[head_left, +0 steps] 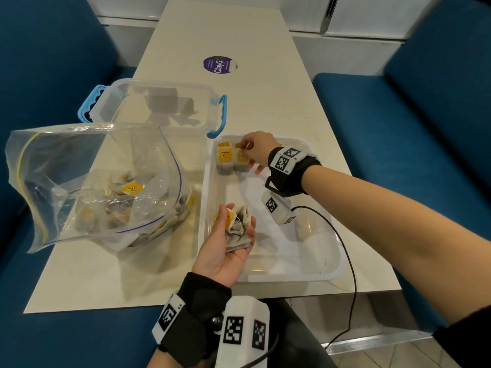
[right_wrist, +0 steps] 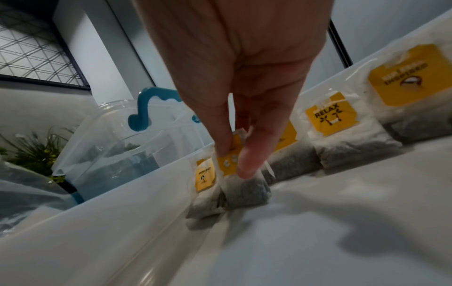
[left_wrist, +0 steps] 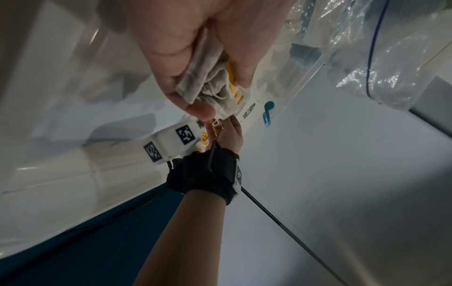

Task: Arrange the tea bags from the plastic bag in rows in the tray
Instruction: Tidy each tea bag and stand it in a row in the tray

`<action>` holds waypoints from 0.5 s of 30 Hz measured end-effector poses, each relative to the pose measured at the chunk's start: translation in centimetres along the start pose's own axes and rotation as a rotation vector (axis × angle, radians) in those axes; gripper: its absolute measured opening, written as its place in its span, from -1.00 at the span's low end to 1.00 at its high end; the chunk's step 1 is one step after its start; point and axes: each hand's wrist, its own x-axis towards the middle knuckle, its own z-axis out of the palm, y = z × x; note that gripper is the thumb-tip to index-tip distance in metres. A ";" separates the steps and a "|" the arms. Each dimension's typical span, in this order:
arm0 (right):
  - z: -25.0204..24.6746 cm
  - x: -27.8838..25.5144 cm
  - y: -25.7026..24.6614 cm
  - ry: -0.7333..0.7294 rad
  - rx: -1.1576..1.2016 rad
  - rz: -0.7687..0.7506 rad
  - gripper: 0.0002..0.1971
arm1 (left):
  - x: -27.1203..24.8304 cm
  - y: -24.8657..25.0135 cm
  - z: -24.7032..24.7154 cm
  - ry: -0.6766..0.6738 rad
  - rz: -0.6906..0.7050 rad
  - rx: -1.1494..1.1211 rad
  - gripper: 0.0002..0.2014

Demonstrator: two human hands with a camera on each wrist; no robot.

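A clear zip plastic bag (head_left: 106,187) with several tea bags inside lies open on the table's left. To its right stands the white tray (head_left: 292,251). My left hand (head_left: 239,220) hovers palm up over the tray's near left part and cups a small bunch of tea bags (head_left: 239,232), thumb on a yellow tag; the bunch (left_wrist: 210,87) also shows in the left wrist view. My right hand (head_left: 245,150) is at the tray's far left corner and pinches one tea bag (right_wrist: 244,187) upright by its yellow tag, beside a standing tea bag (right_wrist: 205,183). More tea bags (right_wrist: 342,135) line the far wall.
A clear storage box with blue handles (head_left: 159,107) stands behind the plastic bag, close to the tray's far left corner. A purple sticker (head_left: 218,65) lies farther up the table. Blue seats flank the table. A black cable (head_left: 348,261) runs over the tray's near right rim.
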 end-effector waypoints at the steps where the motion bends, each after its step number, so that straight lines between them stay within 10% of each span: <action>1: 0.0 0.0 0.0 -0.001 -0.015 -0.004 -0.79 | 0.0 0.0 0.0 -0.001 0.000 0.001 -0.78; 15: -0.4 -0.6 0.0 0.076 -0.156 -0.121 -0.72 | 0.0 0.0 0.1 -0.002 -0.003 0.014 -0.78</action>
